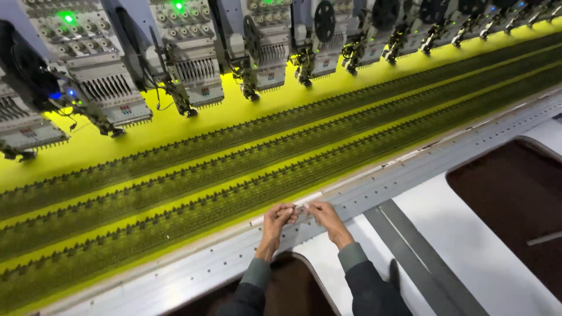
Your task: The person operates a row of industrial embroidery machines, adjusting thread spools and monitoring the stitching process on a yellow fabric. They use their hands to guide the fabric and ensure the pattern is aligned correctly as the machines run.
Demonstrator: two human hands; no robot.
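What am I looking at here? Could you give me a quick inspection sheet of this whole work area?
Surface: long grey metal frame rail edging a white machine table with dark cut-outs.
Job's things: bright yellow fabric stretched flat, stitched with long dark green embroidered bands.
Clutter: nothing seen.
Hands: left hand and right hand meet at the rail, fingertips pinching something too small to tell; grey sleeves.
Cables: thin dark wires hang by the embroidery heads.
Surroundings: a row of embroidery heads above the fabric, some with green indicator lights.
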